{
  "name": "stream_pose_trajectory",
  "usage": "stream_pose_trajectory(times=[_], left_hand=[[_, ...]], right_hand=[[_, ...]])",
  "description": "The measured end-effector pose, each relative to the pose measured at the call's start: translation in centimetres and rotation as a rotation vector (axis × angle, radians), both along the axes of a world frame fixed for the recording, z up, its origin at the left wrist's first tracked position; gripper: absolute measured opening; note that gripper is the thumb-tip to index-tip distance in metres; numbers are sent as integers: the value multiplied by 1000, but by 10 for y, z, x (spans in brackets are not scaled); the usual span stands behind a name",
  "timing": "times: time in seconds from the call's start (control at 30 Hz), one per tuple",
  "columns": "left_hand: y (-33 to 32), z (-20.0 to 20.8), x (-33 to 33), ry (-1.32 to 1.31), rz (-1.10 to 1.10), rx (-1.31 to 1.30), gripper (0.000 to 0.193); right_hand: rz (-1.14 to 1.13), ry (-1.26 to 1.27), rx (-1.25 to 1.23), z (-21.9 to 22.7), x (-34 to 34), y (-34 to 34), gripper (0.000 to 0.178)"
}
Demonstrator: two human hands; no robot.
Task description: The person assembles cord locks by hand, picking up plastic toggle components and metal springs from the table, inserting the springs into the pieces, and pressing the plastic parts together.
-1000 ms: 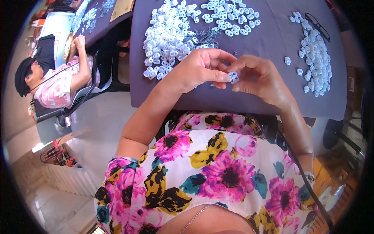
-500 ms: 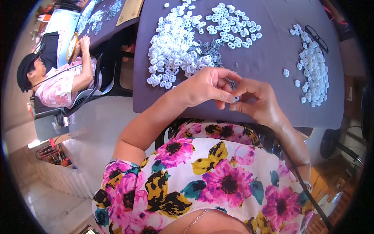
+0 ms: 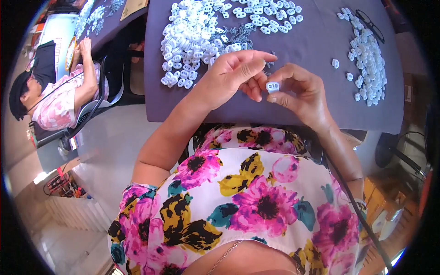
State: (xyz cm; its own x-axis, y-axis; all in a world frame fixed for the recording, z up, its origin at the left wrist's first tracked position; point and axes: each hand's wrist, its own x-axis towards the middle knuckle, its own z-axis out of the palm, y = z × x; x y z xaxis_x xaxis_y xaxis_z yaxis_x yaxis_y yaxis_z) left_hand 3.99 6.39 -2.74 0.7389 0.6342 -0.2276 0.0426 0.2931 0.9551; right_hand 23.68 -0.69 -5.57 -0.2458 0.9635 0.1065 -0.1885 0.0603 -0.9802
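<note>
My right hand (image 3: 300, 89) pinches a small white plastic cord lock (image 3: 272, 86) with two holes between thumb and index finger. The holes face me. Just left of it is my left hand (image 3: 236, 75), its index finger stretched out and thumb apart. The left hand's lower fingers curl close to the cord lock; whether they touch it I cannot tell. Beyond the hands lies a big pile of white cord locks (image 3: 188, 36), with a heap of small grey metal springs (image 3: 238, 34) at its right side. A few more grey bits show just past my fingers.
Another pile of white cord locks (image 3: 369, 64) lies at the right of the dark-clothed table (image 3: 316, 46), beside black-framed glasses (image 3: 370, 25). Two single pieces sit left of that pile. At far left, a person in a dark cap (image 3: 68, 96) works at another table.
My hands have drawn slightly apart, and the cord lock now shows plainly in my right fingers. My left index finger has straightened. The whole view has shifted, with the table higher in it.
</note>
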Motion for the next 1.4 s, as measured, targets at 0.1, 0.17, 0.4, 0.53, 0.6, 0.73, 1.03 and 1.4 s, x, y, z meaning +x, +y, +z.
stream_pose_trajectory(times=[0.1, 0.17, 0.4, 0.53, 0.6, 0.73, 1.03, 1.4], left_hand=[[0, -2, -4, 81, 16, 75, 45], [7, -9, -11, 129, 77, 200, 42], [45, 12, -34, 427, 382, 610, 27], [85, 6, -32, 600, 337, 1085, 21], [103, 0, -28, 676, 276, 1283, 19], [129, -10, -14, 907, 76, 1387, 17], [124, -15, -18, 894, 87, 1338, 17], [34, 23, -26, 264, 277, 412, 6]], right_hand=[[-90, -185, 57, -1, 8, -1, 22], [-179, -372, 35, 5, 31, 5, 22], [-440, -1105, 117, 19, 110, 13, 27], [-518, -1108, 127, 20, 97, 6, 26], [-441, -1075, 245, 7, 91, 9, 28], [-322, -946, 162, 13, 56, 11, 26], [-157, -924, 185, 11, 42, 10, 22], [-59, -961, 341, 4, 9, 40, 10]])
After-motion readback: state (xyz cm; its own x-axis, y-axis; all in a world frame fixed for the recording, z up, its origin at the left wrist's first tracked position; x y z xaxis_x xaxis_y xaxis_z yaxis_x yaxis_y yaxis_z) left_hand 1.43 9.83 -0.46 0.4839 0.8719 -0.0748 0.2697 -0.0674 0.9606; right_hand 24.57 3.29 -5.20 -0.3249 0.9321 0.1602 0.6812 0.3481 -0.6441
